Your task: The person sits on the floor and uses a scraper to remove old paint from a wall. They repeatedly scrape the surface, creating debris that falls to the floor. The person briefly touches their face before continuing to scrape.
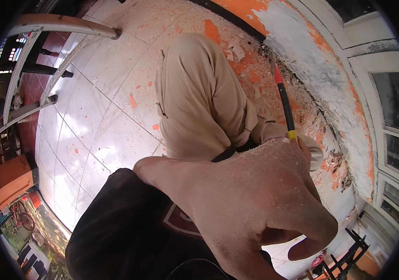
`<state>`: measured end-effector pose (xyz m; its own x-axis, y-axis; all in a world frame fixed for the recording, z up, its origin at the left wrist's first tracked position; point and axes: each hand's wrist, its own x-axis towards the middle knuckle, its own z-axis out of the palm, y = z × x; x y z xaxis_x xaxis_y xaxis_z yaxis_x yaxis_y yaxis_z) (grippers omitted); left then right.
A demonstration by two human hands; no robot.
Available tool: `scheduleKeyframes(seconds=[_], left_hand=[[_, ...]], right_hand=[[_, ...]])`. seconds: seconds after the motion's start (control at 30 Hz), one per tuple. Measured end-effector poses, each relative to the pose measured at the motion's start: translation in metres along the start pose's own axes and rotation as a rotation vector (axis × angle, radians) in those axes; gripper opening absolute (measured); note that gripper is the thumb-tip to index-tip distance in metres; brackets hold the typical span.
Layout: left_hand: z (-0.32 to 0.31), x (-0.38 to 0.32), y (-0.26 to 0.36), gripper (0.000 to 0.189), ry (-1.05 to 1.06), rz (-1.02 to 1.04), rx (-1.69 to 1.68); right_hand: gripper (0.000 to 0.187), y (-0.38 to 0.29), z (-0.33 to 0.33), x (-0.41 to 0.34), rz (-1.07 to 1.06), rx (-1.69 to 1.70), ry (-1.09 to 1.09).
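My left hand (pixel 255 196), dusted with pale powder, is raised close to the camera across my lap. Its index finger curls with a gap from the thumb, and floor shows through that gap. The palm is hidden, and the thumb runs out at the bottom edge. Behind it, my right hand (pixel 303 148) shows only some fingers, wrapped at the yellow end of a hand tool (pixel 285 105). That tool has a black handle, a red collar and a narrow metal end, whose exact shape I cannot tell. It points at the foot of the stripped wall (pixel 311 63).
Flaked orange paint (pixel 212 31) and plaster crumbs litter the white tiled floor (pixel 94 91). My bent knee (pixel 192 70) in beige trousers is before me. A white-framed window (pixel 395 101) rises on the right. Left stands a ladder-like frame (pixel 66 26); a dark rack (pixel 355 250) stands lower right.
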<state>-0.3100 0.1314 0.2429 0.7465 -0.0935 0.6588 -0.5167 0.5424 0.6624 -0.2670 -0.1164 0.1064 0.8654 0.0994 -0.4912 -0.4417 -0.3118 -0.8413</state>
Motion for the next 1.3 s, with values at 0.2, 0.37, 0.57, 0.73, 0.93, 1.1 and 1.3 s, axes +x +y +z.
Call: scheduleKeyframes(seconds=[0.2,0.37,0.57,0.73,0.93,1.1,1.3], left_hand=[[0.017,-0.005,-0.009,0.058,0.077,0.08,-0.093],[0.034,-0.009,-0.034,0.052,0.065,0.124,0.062],[0.013,0.018,-0.092,0.057,0.185,0.148,-0.141],[0.004,0.064,-0.101,0.052,0.316,-0.152,-0.067],[-0.01,0.11,-0.101,0.044,0.266,-0.175,-0.419],[-0.019,0.104,-0.107,0.072,0.334,0.005,-0.098],[-0.044,0.057,-0.09,0.059,0.06,-0.473,0.167]], right_hand=[[0.034,-0.035,-0.023,0.011,-0.12,-0.102,-0.14],[0.033,-0.022,-0.024,0.043,-0.049,-0.102,-0.213],[0.036,0.023,-0.021,0.068,0.046,0.063,-0.194],[0.035,0.015,-0.037,0.058,0.077,0.261,-0.206],[0.031,-0.034,-0.073,0.091,-0.168,-0.143,-0.349],[0.03,-0.054,-0.058,0.131,-0.144,-0.2,-0.436],[0.024,-0.026,-0.011,0.07,-0.077,0.101,-0.206]])
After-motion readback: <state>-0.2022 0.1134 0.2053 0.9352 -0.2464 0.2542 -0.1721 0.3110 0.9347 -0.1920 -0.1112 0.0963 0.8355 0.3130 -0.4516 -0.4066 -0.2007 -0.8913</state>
